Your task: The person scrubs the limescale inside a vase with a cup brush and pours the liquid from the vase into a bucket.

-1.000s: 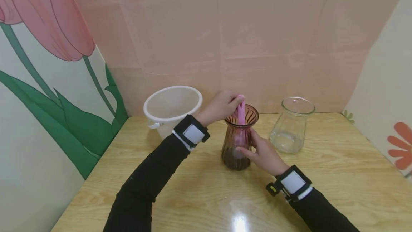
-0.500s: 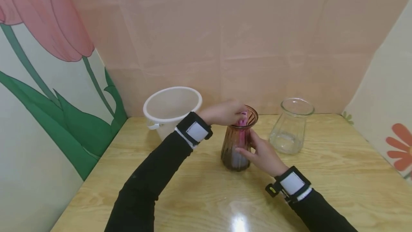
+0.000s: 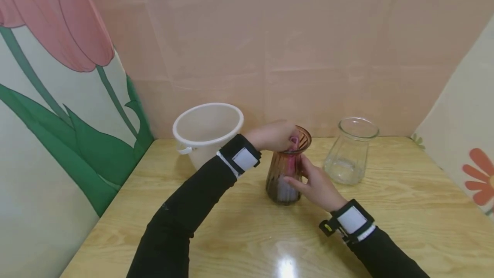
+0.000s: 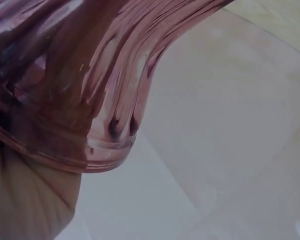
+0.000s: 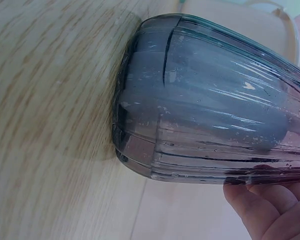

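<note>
Brown vase's base (image 5: 140, 145) on table, plain from right wrist only.

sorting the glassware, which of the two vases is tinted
The brown ribbed vase between both hands, holding the pink tool. The clear vase to its right is colourless and untouched.

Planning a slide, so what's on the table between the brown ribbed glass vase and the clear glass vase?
Head view: only bare wooden table between brown ribbed glass vase and clear glass vase.
</note>
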